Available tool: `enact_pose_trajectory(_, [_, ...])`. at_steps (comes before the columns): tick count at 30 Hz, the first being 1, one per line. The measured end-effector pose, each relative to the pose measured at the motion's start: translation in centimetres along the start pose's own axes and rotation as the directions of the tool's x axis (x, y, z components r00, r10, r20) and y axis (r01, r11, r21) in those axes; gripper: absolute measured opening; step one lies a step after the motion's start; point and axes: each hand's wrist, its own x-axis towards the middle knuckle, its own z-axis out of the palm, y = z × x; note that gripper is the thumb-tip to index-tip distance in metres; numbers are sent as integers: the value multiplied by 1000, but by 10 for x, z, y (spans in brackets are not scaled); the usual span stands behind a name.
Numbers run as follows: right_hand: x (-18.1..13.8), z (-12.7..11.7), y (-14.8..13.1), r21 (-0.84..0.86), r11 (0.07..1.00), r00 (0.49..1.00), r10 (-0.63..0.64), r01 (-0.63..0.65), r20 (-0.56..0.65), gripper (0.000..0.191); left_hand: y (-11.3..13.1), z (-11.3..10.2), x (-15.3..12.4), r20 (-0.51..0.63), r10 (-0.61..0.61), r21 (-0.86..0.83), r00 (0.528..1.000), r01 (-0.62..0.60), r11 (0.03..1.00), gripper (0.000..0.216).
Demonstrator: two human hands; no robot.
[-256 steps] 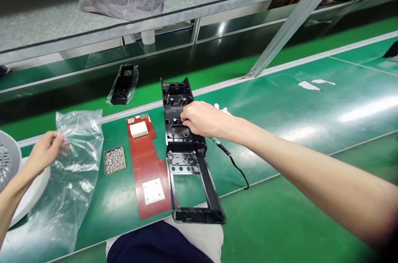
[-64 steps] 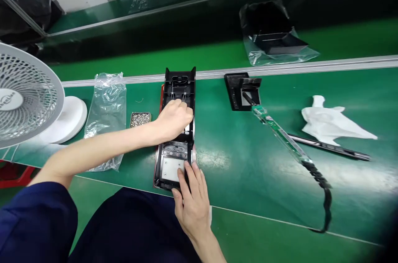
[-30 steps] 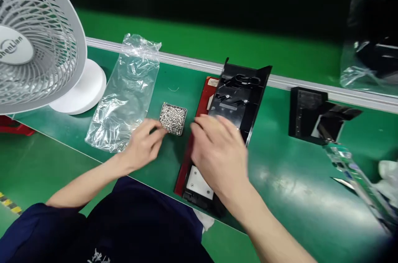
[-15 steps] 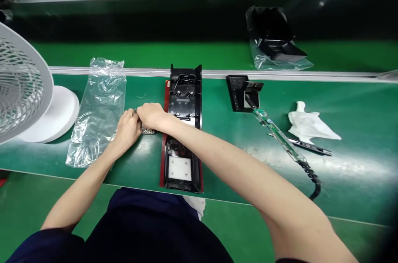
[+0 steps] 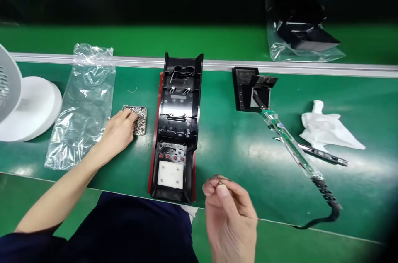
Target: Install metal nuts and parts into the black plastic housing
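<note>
My left hand (image 5: 120, 130) lies over the left side of a small square tin (image 5: 142, 118) full of tiny metal pieces, possibly screws. Its fingers are bent together with their tips among the pieces; what they pinch, if anything, is hidden. Palm up at the front edge of the bench, my right hand (image 5: 231, 217) presses thumb and fingertips together on something too small to make out. Between the hands lies a long black plastic housing (image 5: 178, 130) on a red base, with a white plate (image 5: 170, 174) fastened inside its near end.
Left are a clear plastic bag (image 5: 83, 105) and a white fan (image 5: 40, 105). On the right a soldering iron (image 5: 289, 142) rests in its black stand (image 5: 244, 88), beside a pen-like tool (image 5: 326, 155) and a crumpled white wipe (image 5: 329, 126). Bagged black parts (image 5: 298, 22) sit behind.
My right hand has left the tin and swung right and toward me, past the housing, fingertips pinched. My left hand stays at the tin. The view has shifted to the right and down.
</note>
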Motion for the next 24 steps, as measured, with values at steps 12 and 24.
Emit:
enact_pose_trajectory(12, [-6, -18, 3, 354, 872, 941, 311, -337, 131, 14, -1, 5, -6, -165, -61, -177, 984, 31, 984, 22])
enact_pose_trajectory(24, [-4, -4, 9, -496, 849, 983, -173, 182, 64, 16, 9, -4, -49, -340, -298, -683, 892, -17, 730, 10])
